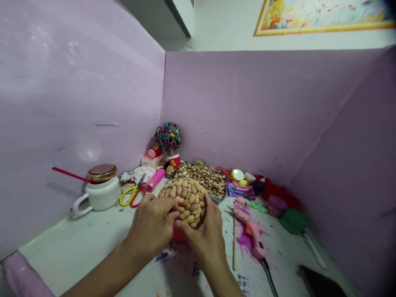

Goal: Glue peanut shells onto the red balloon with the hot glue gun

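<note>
A ball covered in peanut shells point(187, 198) is held a little above the table in front of me. Between the shells and along its lower side, a red surface shows. My right hand point(206, 235) grips the ball from the right, thumb across its front and fingers curving round the side. Against the lower left of the ball, my left hand point(156, 218) has its fingers curled and pinched together; whatever they hold is hidden. Just behind the ball stands a metal tray point(225, 189) heaped with peanut shell pieces point(201, 175).
At right lie a pink glue gun point(252, 231) with a lit red light, a wooden stick point(234, 243) and a dark phone-like object point(320, 282). Leftward are a white mug point(102, 194), yellow-and-red-handled scissors point(133, 194) and a pink roller point(155, 180). A multicoloured ball tree point(168, 136) stands behind.
</note>
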`<action>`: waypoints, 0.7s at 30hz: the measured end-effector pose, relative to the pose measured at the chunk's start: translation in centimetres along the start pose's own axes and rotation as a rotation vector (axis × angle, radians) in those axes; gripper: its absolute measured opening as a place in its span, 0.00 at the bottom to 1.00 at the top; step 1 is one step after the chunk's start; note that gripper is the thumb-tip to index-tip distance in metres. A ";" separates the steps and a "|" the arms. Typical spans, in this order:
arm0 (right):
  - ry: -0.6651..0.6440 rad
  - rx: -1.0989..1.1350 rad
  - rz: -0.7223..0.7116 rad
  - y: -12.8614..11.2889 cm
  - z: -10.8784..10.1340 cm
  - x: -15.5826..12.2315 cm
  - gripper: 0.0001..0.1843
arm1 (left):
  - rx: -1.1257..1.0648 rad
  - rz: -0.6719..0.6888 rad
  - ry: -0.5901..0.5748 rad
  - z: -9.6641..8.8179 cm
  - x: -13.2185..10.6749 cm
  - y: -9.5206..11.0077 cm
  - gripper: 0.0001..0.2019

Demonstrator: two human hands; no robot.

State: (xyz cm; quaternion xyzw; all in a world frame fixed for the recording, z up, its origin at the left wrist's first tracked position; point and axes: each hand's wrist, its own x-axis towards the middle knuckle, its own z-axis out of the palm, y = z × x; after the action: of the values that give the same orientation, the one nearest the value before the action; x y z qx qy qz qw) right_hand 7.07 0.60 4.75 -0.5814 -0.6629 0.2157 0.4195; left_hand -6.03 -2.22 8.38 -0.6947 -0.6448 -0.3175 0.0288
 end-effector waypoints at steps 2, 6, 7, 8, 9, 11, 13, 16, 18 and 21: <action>-0.001 0.000 0.006 0.0 0.0 0.0 0.49 | -0.059 -0.032 -0.027 0.0 0.1 -0.2 0.07; 0.006 -0.002 0.011 0.0 0.0 0.0 0.48 | -0.126 -0.050 -0.021 0.3 0.0 -0.4 0.08; 0.010 -0.002 0.009 0.0 0.0 -0.1 0.48 | -0.119 -0.048 -0.005 0.4 0.0 -0.4 0.07; 0.015 -0.001 0.006 0.0 0.1 -0.1 0.48 | -0.102 -0.041 0.015 0.4 0.0 -0.4 0.07; 0.022 -0.001 0.002 0.0 0.1 -0.1 0.47 | -0.081 -0.029 0.041 0.5 0.0 -0.4 0.07; 0.039 0.001 -0.005 -0.1 0.2 -0.1 0.46 | -0.043 0.011 0.091 0.7 0.2 -0.4 0.08; 0.053 -0.001 -0.012 -0.1 0.2 -0.1 0.46 | -0.023 0.046 0.127 0.8 0.3 -0.3 0.09; 0.067 0.002 -0.021 -0.1 0.2 -0.1 0.45 | -0.001 0.058 0.161 0.8 0.5 -0.4 0.09; 0.077 0.008 -0.030 -0.1 0.2 -0.1 0.45 | 0.012 0.057 0.164 0.8 0.6 -0.4 0.09; 0.084 0.024 -0.058 0.1 0.2 -0.1 0.44 | -0.008 0.030 0.146 0.9 0.8 -0.3 0.09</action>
State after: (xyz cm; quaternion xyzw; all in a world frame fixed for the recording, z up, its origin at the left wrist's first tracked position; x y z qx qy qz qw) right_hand 6.95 0.52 4.56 -0.5656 -0.6586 0.1867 0.4599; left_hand -5.98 -1.05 7.92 -0.6793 -0.6294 -0.3693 0.0778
